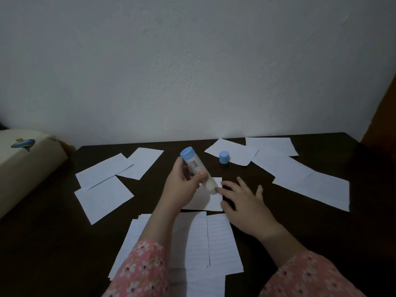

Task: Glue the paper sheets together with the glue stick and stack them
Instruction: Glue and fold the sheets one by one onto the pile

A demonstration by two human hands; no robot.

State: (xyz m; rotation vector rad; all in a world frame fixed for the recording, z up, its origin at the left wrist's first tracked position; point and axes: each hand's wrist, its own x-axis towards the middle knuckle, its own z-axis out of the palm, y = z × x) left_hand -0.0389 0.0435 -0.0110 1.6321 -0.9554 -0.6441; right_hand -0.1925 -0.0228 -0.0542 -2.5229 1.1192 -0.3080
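Note:
My left hand (pixel 182 185) grips an uncapped glue stick (pixel 196 168) with a blue base, tilted so its white tip meets a small white paper sheet (pixel 211 200) in the middle of the dark table. Fingers spread, my right hand (pixel 244 200) lies flat on that sheet's right edge, one fingertip close to the glue tip. The blue cap (pixel 224 157) stands on a sheet at the back. A stack of lined sheets (pixel 201 241) lies near me, partly under my arms.
Loose white sheets lie at the left (pixel 102 179) and at the back right (pixel 300 172) of the dark table (pixel 53 243). A cream box (pixel 25 163) with a fish picture stands at the left edge. A white wall runs behind the table.

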